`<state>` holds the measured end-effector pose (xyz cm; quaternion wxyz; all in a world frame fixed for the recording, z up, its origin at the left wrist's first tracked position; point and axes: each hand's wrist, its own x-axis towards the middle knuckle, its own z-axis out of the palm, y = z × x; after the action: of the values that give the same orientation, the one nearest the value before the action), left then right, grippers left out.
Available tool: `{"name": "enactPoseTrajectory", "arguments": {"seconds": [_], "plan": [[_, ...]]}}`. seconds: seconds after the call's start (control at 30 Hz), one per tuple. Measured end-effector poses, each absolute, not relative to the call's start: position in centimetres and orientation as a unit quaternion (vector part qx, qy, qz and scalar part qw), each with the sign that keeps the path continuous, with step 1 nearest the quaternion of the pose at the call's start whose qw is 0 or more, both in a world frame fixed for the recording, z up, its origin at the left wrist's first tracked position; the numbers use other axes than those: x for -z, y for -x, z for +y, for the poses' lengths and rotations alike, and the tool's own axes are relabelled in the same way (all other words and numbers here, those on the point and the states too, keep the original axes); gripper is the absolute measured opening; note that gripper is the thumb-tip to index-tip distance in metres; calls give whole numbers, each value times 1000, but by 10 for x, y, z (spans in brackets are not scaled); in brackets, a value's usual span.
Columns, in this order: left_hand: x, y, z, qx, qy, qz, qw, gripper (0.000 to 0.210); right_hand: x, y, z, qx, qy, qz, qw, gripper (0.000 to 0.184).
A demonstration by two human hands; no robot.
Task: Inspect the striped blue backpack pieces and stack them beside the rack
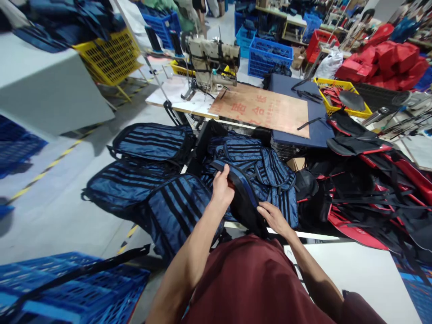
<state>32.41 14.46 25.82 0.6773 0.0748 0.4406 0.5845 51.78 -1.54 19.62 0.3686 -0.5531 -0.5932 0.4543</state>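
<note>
Left hand (222, 185) and right hand (274, 216) are gripping a black-and-navy bag piece (243, 200), apparently unfinished; at left, striped blue backpacks (178, 202) are lying, seemingly assembled already.

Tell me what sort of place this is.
Most likely a bag-sewing workshop: a sewing machine stands on a table, striped blue bags lie together, and plastic crates stand about.

Curved black bag piece (243, 202), blue-edged

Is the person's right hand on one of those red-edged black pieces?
No, the right hand and left hand both hold a blue-and-black piece; the red-edged black pieces lie farther right.
</note>
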Motion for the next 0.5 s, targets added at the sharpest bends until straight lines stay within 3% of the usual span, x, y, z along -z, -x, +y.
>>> {"name": "enactPoseTrajectory", "arguments": {"seconds": [0.13,0.23,0.4,0.5], "plan": [[-268,-309,152,-598,-86,419,678,41,-200,-494,-1,-346,581,-618,401,47],[-267,-303,134,-560,-197,397,700,51,-211,-488,11,-292,598,-613,426,45],[-235,-308,76,-399,-414,441,689,55,-216,-481,21,-281,602,-629,403,43],[-211,-310,56,-378,-458,442,673,55,-212,-478,19,-285,607,-635,383,43]]}}
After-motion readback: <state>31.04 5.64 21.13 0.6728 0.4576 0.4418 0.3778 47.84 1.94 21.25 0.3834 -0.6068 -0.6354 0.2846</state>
